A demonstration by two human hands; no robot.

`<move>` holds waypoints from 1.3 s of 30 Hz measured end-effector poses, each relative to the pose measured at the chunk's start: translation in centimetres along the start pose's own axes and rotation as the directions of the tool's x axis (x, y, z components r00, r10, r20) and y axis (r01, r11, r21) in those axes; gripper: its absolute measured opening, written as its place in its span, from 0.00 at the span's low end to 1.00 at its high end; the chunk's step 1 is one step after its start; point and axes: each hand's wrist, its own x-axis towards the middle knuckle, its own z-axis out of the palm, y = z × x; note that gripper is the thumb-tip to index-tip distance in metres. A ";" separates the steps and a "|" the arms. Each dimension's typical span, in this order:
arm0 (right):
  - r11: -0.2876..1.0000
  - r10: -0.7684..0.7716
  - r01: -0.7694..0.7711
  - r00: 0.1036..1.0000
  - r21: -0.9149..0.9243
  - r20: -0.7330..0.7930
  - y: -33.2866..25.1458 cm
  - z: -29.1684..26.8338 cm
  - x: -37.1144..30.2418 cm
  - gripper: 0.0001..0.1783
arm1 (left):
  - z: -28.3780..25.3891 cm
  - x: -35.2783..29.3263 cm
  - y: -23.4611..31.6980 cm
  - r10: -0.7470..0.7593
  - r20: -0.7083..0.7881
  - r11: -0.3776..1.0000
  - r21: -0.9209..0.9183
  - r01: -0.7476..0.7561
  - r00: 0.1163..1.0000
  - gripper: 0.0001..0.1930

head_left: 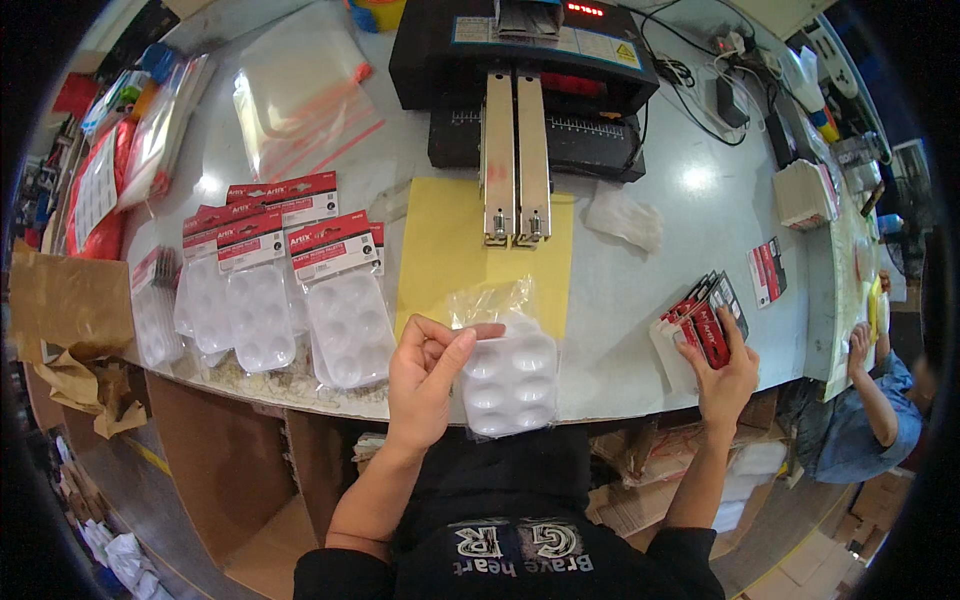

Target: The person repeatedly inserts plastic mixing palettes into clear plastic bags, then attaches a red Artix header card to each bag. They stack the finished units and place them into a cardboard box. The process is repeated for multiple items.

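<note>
My left hand point(428, 375) pinches the upper left edge of a white plastic paint palette point(510, 385) with round wells, inside a clear bag point(500, 300). The palette hangs over the table's near edge in front of my body. To the right, my right hand point(727, 380) has its thumb and fingers on a bundle of red and black header cards point(708, 325), closed around the near ones. A loose red card point(767, 272) lies just beyond that bundle. On the left are several bagged palettes point(350, 330) with red header cards point(335, 245) at their tops.
A black machine point(530, 60) with two metal arms point(517, 160) stands at the back above a yellow sheet point(430, 240). Clear bags point(300, 90) lie at the back left, crumpled plastic point(625, 215) right of the sheet. Cables point(690, 95) run behind. A co-worker point(870, 410) is at the right.
</note>
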 end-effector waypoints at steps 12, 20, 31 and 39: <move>0.749 -0.532 0.099 0.680 0.655 0.505 -14.6 -1.4 1.4 0.19 | 2.2 -2.1 2.8 -0.063 0.144 0.871 0.490 -0.016 0.988 0.09; 0.666 -0.626 0.205 0.676 0.717 0.388 -14.5 -0.3 1.2 0.18 | 2.3 -2.0 3.2 0.042 0.140 0.790 0.602 -0.118 0.989 0.07; 0.702 -0.343 -0.344 0.604 0.624 0.719 -11.7 1.2 0.9 0.09 | 0.3 -0.9 1.1 0.147 -0.103 0.925 0.367 -0.100 0.984 0.13; 0.388 -0.423 -0.575 0.583 0.720 0.694 -10.0 3.1 -1.0 0.07 | -0.1 -0.9 0.2 0.119 -0.111 0.927 0.368 -0.070 0.987 0.12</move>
